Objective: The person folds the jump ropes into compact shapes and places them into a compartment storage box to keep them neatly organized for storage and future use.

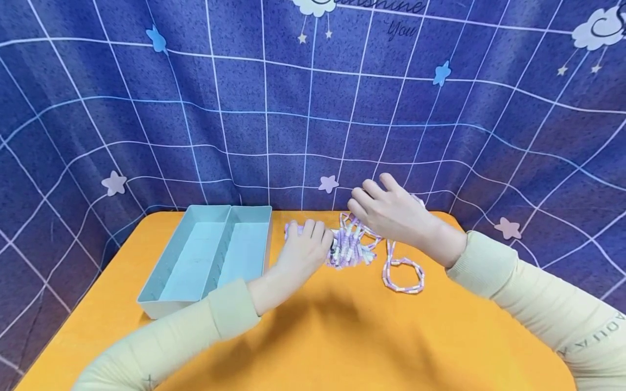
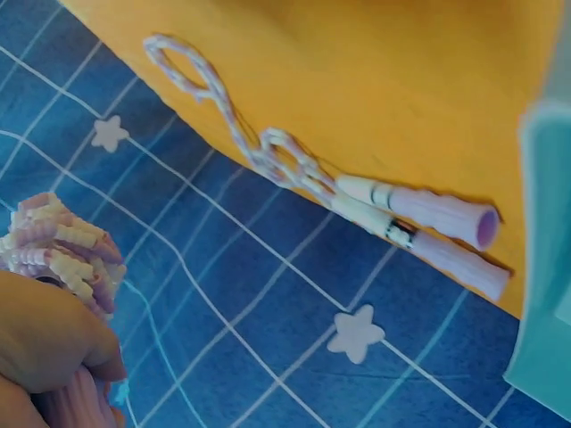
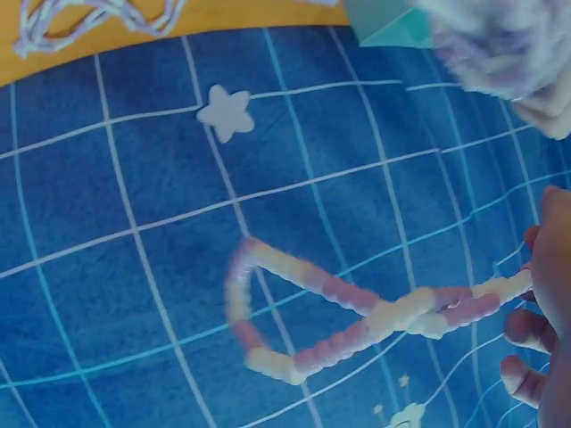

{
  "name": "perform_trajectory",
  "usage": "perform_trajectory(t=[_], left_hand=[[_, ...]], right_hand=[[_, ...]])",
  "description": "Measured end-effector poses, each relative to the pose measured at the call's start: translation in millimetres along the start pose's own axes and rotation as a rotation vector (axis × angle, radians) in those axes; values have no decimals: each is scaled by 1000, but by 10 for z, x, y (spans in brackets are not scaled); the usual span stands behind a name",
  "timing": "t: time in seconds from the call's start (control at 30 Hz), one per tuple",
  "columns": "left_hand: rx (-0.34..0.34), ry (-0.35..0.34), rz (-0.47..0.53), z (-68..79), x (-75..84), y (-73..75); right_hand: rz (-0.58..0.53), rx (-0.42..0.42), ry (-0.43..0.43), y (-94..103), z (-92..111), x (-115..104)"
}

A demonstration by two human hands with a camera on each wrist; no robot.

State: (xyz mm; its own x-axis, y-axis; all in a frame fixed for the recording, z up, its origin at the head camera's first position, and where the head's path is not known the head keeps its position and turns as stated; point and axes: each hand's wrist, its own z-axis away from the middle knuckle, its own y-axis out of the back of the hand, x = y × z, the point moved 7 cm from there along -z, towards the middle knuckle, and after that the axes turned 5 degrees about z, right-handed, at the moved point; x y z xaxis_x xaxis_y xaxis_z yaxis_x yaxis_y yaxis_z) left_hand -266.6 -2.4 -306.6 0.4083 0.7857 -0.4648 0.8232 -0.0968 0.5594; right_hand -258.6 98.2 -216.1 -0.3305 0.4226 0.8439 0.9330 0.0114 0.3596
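Observation:
My left hand [image 1: 305, 247] grips the lilac handle [image 2: 76, 406] of a beaded jump rope, its gathered white-and-purple strands [image 1: 349, 247] bunched just beyond the fingers. To the right and higher, my right hand [image 1: 383, 206] pinches the rope's beaded cord. From those fingers hangs a twisted loop [image 3: 330, 294], seen in the right wrist view. A second jump rope [image 1: 403, 290] lies on the table, its cord looped at the right. Its two handles [image 2: 437, 209] show side by side in the left wrist view; from the head they are mostly hidden behind my left hand and the bundle.
On the left of the orange table [image 1: 342, 347] stands a pale teal box [image 1: 166, 309] with two long compartments, both bare inside. A blue curtain [image 1: 288, 136] with white grid lines and stars hangs right behind the table's far edge.

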Motion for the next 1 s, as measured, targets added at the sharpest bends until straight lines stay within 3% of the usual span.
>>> perform_trajectory(t=[0.23,0.53,0.67,1.0], left_hand=[[44,1,21,-4,15,135],[110,-21,91,57,5,305],[98,4,84,42,-48,348],[148,42,119,-23,-162,474]], right_hand=[[-60,-27,-19,-146,100,139],[-91,-33,-102,-358,328,360],[-101,-39,-114,-411,389,341],[-163,-130,-100,-620,557,110]])
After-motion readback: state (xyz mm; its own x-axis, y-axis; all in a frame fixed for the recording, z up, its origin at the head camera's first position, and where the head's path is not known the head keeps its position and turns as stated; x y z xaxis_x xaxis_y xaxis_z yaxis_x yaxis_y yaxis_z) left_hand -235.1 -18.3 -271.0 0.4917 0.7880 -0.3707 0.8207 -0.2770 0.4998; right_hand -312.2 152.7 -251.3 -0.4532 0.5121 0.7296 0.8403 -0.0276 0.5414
